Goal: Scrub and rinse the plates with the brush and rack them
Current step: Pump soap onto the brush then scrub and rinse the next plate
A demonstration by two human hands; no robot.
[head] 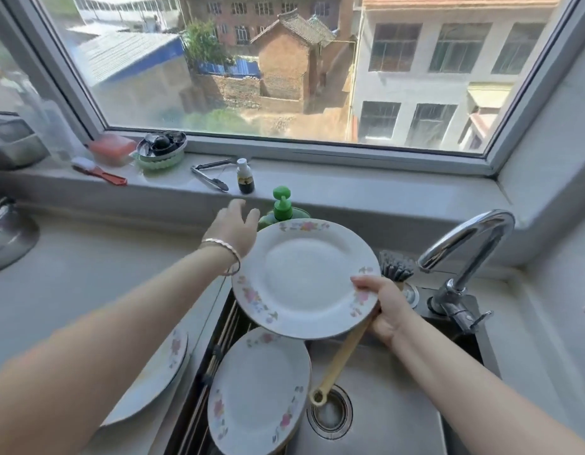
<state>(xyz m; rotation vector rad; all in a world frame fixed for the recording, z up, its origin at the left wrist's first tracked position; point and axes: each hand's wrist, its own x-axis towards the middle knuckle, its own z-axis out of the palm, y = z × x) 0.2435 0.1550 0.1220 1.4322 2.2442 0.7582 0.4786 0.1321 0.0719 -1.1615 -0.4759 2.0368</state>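
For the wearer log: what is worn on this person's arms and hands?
Both forearms are bare: no sleeves, no gloves. The left hand has a twisted silver bangle and a thin dark band at its wrist. The right hand and wrist wear nothing visible.

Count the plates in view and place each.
3. Held plate in right hand; second plate on sink rack below; third plate on counter, partly behind left arm; more could be hidden.

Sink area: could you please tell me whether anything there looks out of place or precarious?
Only the grip looks odd: the right hand pinches a tilted plate by its rim together with the brush, whose handle hangs over the sink. The left hand is open near the soap bottle. No spill or damage shows.
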